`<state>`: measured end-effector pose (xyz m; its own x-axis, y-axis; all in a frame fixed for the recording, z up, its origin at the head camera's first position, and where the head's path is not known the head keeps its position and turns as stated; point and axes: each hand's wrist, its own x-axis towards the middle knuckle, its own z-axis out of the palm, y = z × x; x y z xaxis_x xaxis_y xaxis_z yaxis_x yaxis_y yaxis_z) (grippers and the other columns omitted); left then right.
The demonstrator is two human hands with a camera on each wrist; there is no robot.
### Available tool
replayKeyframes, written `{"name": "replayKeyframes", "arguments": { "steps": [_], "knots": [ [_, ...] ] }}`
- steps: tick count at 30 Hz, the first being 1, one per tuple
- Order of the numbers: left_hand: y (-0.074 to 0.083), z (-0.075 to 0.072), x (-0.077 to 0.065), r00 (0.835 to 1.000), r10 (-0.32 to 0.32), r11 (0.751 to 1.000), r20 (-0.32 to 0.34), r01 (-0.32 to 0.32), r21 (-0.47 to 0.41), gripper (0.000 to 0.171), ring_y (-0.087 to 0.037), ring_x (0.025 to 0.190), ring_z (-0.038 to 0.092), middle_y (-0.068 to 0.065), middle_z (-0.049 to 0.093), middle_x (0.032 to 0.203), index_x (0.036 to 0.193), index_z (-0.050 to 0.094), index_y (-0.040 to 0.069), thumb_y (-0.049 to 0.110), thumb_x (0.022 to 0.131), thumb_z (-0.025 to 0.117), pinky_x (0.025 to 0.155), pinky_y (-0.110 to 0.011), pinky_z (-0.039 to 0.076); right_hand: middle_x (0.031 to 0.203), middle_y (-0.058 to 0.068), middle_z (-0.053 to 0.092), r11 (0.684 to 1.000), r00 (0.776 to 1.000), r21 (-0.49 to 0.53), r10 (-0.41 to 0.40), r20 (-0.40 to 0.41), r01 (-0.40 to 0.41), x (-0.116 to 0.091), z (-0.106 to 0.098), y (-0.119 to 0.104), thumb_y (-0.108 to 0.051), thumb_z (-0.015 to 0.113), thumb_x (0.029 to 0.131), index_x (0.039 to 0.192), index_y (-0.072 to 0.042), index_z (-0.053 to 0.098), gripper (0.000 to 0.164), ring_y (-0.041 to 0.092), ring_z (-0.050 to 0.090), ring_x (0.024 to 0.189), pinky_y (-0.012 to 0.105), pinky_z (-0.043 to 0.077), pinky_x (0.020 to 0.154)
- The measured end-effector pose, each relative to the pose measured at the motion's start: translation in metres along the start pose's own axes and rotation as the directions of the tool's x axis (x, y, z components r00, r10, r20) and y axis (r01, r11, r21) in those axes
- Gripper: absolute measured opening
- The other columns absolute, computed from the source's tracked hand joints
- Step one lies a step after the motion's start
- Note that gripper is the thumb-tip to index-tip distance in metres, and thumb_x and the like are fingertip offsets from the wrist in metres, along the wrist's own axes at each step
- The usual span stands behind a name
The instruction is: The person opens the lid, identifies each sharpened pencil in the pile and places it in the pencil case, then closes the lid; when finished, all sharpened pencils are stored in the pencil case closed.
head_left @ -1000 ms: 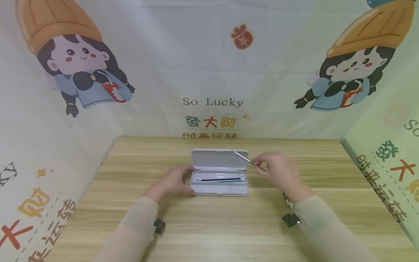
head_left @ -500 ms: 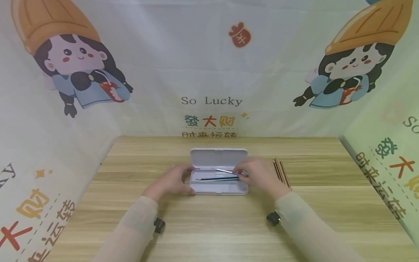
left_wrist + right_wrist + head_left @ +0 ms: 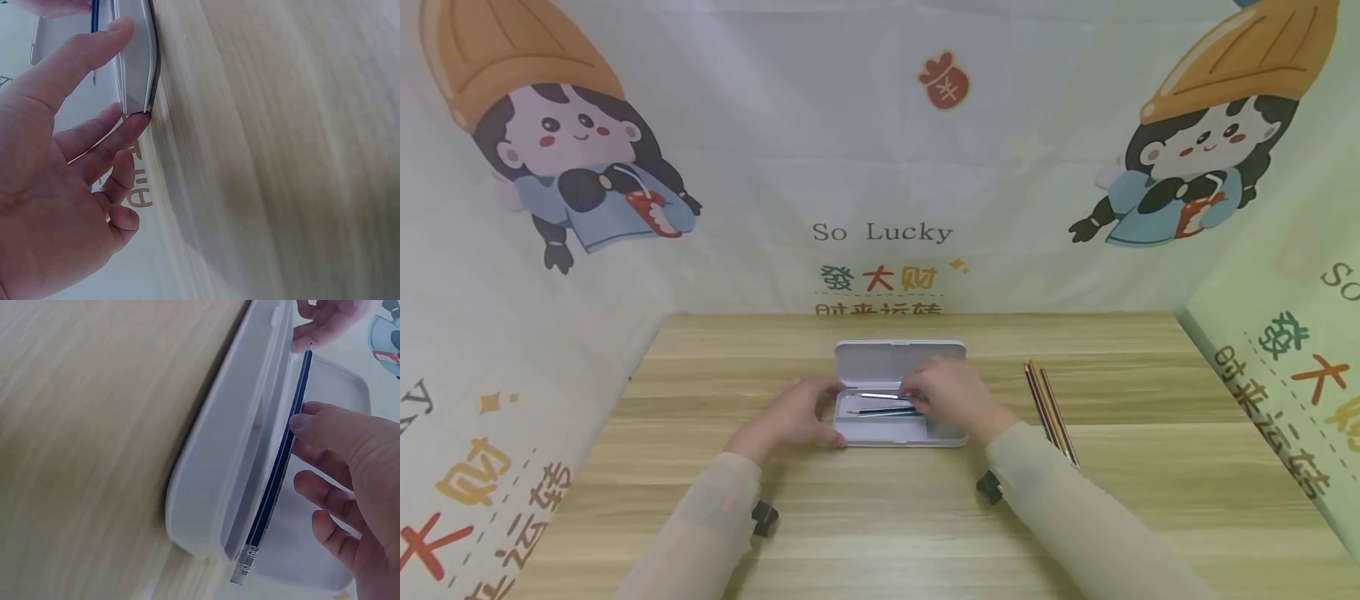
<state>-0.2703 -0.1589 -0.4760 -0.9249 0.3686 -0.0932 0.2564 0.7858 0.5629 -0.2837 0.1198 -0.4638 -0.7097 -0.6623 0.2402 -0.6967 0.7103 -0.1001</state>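
A white pencil case [image 3: 880, 431] lies on the table with its lid [image 3: 868, 363] raised at the back. My left hand [image 3: 797, 412] grips its left end, thumb at the front corner and fingers toward the back, as the left wrist view also shows. Over the case, my right hand [image 3: 951, 393] pinches a pencil [image 3: 275, 478] between thumb and fingers; in the right wrist view it is dark blue with a metal eraser end. Its tip points left, close over the back compartment. Another dark pencil [image 3: 872, 412] lies in the case, its right end hidden behind the right hand.
Several striped pencils [image 3: 1051, 408] lie in a loose bundle on the wooden table [image 3: 880, 525], right of the case and partly behind the right sleeve. A printed cloth [image 3: 752, 167] hangs behind the table and along both sides.
My right hand has carried the pencil leftward, from right of the case to over its inside. The bundle of pencils has come out from behind that arm. My left hand stays put.
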Motion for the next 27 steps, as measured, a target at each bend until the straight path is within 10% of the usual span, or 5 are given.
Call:
{"name": "replayKeyframes", "arguments": {
  "steps": [27],
  "knots": [
    [-0.002,0.0,0.001,1.0,0.006,1.0,-0.002,-0.006,0.007,0.085,-0.038,0.138,0.052,-0.014,0.061,0.145,0.141,0.059,0.008,0.026,0.066,0.096,0.122,-0.06,0.032,0.093,-0.005,0.079,0.999,1.0,0.036,-0.004,0.011,0.004,0.012,0.019,-0.008,-0.008,0.076,0.088,0.097,-0.02,0.082,0.016,0.019,0.072,0.09,0.037,0.059,0.084]
  ]
}}
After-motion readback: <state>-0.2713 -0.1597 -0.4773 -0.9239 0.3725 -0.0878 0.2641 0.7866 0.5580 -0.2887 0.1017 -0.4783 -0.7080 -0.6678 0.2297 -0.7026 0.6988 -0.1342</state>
